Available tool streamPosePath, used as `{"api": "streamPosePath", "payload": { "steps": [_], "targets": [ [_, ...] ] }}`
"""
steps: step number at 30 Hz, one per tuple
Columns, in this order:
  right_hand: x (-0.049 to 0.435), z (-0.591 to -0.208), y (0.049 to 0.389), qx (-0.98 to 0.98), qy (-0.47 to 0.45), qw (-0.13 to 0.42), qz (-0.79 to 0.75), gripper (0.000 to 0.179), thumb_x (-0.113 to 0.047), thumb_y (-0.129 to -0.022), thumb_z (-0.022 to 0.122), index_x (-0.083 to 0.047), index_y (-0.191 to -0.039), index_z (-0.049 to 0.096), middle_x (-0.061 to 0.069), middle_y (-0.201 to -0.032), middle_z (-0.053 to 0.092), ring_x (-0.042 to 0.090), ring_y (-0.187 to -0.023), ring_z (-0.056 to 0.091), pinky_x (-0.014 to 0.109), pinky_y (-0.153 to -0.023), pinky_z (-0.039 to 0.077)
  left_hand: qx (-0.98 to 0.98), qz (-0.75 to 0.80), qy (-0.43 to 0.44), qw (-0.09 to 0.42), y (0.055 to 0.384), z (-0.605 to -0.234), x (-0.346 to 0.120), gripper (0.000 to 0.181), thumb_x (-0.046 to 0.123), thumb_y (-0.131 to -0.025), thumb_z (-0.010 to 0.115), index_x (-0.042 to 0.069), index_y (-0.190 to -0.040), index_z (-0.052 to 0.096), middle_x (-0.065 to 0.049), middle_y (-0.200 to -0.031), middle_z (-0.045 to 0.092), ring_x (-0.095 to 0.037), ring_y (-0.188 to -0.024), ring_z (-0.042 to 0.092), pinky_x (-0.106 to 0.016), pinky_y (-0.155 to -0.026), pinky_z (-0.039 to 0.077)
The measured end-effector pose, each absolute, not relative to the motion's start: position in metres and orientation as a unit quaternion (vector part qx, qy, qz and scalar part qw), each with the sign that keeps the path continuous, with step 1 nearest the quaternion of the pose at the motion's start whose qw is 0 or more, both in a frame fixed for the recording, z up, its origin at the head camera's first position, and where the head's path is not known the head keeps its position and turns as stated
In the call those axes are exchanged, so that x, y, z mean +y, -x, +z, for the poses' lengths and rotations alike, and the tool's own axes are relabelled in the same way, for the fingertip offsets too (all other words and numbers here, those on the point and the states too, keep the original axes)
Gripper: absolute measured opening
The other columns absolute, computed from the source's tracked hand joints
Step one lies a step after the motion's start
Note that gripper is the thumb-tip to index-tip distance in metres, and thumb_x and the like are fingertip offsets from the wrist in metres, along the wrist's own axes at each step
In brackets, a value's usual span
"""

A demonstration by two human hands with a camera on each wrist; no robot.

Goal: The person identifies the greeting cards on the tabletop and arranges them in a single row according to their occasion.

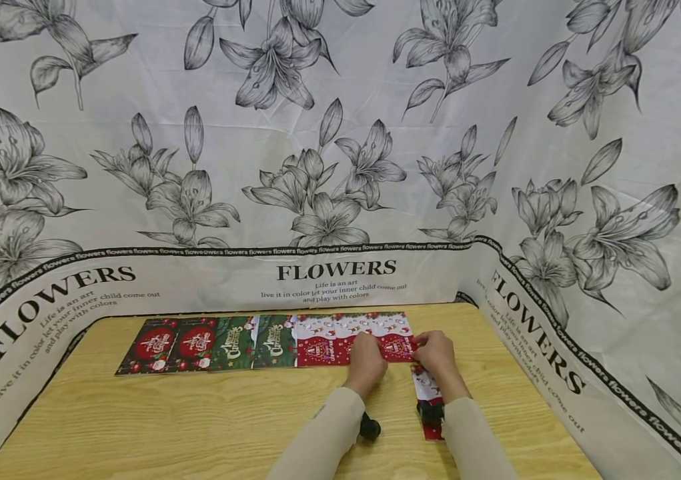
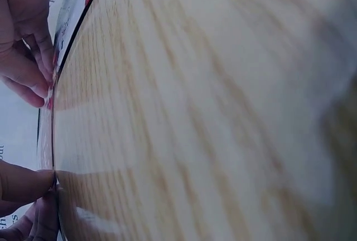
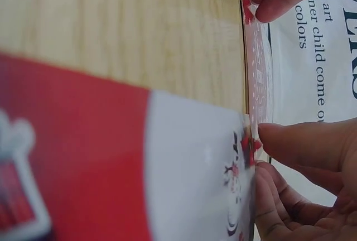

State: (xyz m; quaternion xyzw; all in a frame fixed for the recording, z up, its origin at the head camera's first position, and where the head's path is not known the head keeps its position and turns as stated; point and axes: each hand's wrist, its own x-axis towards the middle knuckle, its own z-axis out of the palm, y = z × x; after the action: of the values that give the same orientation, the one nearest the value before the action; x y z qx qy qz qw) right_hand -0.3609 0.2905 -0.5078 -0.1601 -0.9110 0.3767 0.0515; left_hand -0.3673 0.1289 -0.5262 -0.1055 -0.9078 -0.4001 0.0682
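A red-and-white Christmas card point(image 1: 397, 343) lies at the right end of a row of cards on the wooden table. My left hand point(image 1: 367, 360) pinches its left part near the front edge. At its right edge, my right hand point(image 1: 436, 360) pinches it between thumb and fingers. The right wrist view shows the right thumb point(image 3: 301, 140) on one side of the card's edge and the fingers on the other. A second red-and-white card point(image 1: 426, 387) lies nearer, beneath my right wrist and partly hidden by it.
Leftward in the row are two more red-and-white cards point(image 1: 315, 347), two green cards point(image 1: 274, 347) and two dark red cards point(image 1: 148, 347). A flower-printed cloth point(image 1: 346, 287) walls the back and sides of the table point(image 1: 196, 427). Black wrist devices point(image 1: 369, 427) sit below the wrists.
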Motion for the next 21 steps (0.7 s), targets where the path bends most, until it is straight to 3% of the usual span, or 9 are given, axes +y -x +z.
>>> {"api": "streamPosePath", "payload": {
  "steps": [8,21],
  "targets": [
    [0.2888,-0.5047,0.3613,-0.915,0.161,0.032,0.369,0.028,0.003,-0.089,0.075,0.008,-0.117,0.073,0.021,-0.104,0.067,0.031,-0.092,0.058,0.043,-0.08,0.052,-0.916,-0.385,0.1,0.056,0.3661,-0.5237,0.1297,0.022,-0.01,-0.075,0.081,0.003,-0.072,0.063,-0.007,-0.088,0.054,-0.022,-0.083,0.056,-0.039,-0.085,0.056],
    [0.2896,-0.5021,0.359,-0.925,0.13,0.012,0.357,0.03,-0.006,-0.095,0.075,0.011,-0.119,0.07,0.024,-0.108,0.068,0.029,-0.089,0.061,0.042,-0.077,0.053,-0.924,-0.364,0.113,0.037,0.3655,-0.5199,0.131,0.02,-0.006,-0.079,0.081,-0.007,-0.093,0.067,-0.014,-0.094,0.055,-0.026,-0.087,0.059,-0.044,-0.09,0.057]
  ]
}}
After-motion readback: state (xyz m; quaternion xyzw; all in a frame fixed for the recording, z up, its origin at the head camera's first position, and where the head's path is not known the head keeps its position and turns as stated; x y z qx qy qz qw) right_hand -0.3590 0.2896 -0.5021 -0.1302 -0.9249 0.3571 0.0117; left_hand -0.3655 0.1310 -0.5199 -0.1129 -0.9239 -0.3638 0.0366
